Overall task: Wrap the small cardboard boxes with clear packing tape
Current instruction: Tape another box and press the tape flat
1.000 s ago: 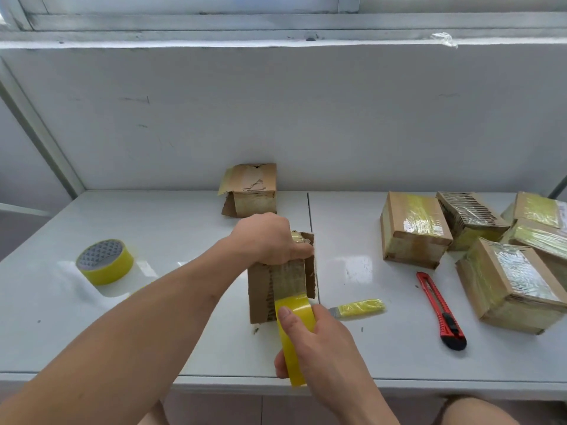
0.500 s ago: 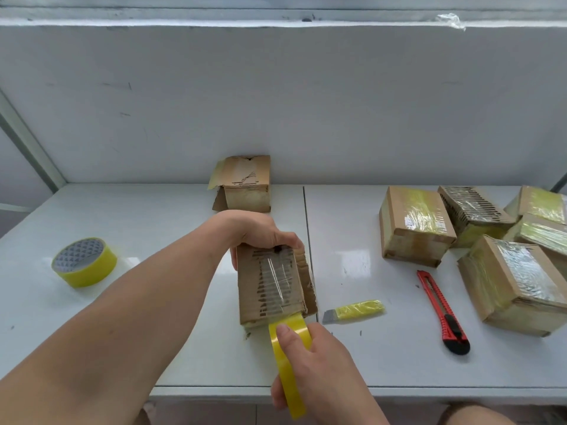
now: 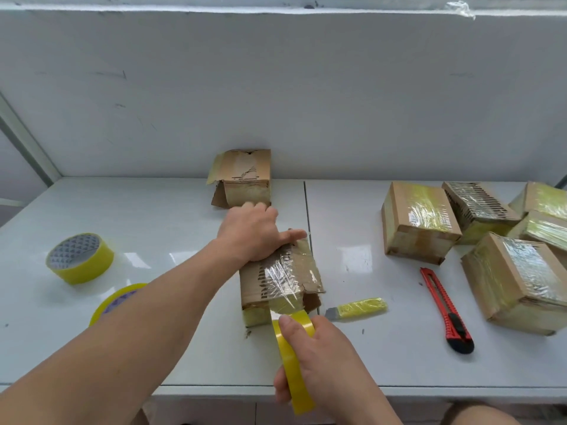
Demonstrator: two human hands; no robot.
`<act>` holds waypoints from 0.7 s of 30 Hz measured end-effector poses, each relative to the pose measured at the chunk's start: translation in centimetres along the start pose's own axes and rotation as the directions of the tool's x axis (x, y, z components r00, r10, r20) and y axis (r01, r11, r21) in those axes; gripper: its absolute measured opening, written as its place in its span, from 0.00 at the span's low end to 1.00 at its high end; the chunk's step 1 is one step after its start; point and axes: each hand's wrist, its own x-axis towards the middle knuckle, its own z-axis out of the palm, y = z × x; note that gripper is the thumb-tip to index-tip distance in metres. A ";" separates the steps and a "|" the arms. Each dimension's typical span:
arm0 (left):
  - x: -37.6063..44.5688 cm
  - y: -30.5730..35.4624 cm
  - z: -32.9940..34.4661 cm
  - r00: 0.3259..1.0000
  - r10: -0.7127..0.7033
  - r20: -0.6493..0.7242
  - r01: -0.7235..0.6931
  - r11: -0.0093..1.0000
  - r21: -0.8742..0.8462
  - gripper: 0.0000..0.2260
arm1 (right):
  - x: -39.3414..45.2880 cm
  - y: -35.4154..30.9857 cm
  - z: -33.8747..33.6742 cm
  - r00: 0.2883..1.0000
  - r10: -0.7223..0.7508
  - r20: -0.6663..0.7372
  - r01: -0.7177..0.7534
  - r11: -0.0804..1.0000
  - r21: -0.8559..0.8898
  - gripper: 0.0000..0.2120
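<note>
Torn cardboard box point(image 3: 280, 279), shiny with tape, under left hand point(image 3: 253, 233); right hand point(image 3: 316, 357) grips tape roll point(image 3: 293, 360).

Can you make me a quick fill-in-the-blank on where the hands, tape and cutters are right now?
1. The right hand grips a roll of ____ tape.
2. The left hand presses down on the far end of the cardboard ____ being wrapped.
3. The red box cutter lies on the white table, on the ____ side of that box.
4. Between the wrapped box and the red cutter lies a small blade with a ____ handle.

Missing words: yellow; box; right; yellow
</note>
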 end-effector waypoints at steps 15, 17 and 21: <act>-7.2 5.6 0.2 0.980 -0.198 0.025 0.200 0.972 -0.120 0.41 | -1.2 1.3 0.2 0.992 -0.098 0.073 0.094 0.994 0.058 0.13; -7.1 5.7 0.3 0.977 -0.209 0.038 0.213 0.961 -0.179 0.39 | -1.2 1.4 0.3 0.991 -0.111 0.071 0.107 0.993 0.054 0.11; -6.2 5.5 0.4 0.967 -0.239 0.093 0.256 0.922 -0.289 0.33 | -1.6 1.2 0.2 0.993 -0.080 0.091 0.072 0.993 0.092 0.09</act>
